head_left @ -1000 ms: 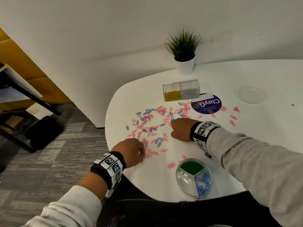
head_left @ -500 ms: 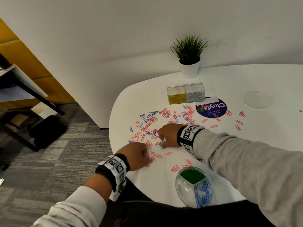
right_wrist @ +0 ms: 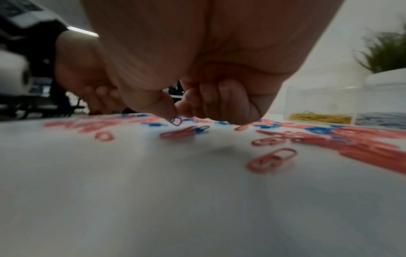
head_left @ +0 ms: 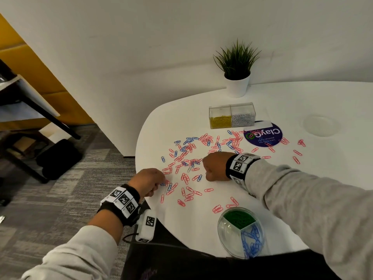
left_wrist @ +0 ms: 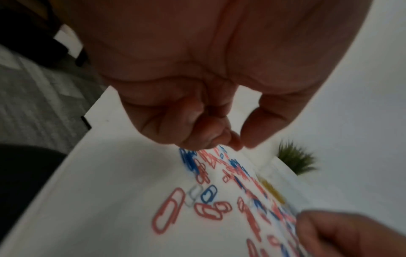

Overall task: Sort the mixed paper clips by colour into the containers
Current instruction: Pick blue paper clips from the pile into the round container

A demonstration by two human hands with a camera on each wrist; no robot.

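Red and blue paper clips (head_left: 189,162) lie scattered over the white table (head_left: 323,178). My left hand (head_left: 149,181) hovers at the near left of the pile with its fingers curled, and blue clips (left_wrist: 186,160) hang from them. My right hand (head_left: 215,166) is fisted over the middle of the pile; its thumb and forefinger pinch one blue clip (right_wrist: 176,121) just above the table. A round clear dish (head_left: 227,229) by the near edge holds green clips in one section and blue clips in another; the third looks bare.
A clear two-part box (head_left: 232,110) with yellow and silver clips stands at the back, beside a potted plant (head_left: 237,77) and a round purple sticker (head_left: 262,135). The table's curved edge drops to carpet on the left. A clear lid (head_left: 321,126) lies far right.
My right hand slid left across the pile and now pinches a blue clip. My left hand stayed at the near left of the pile, fingers still curled.
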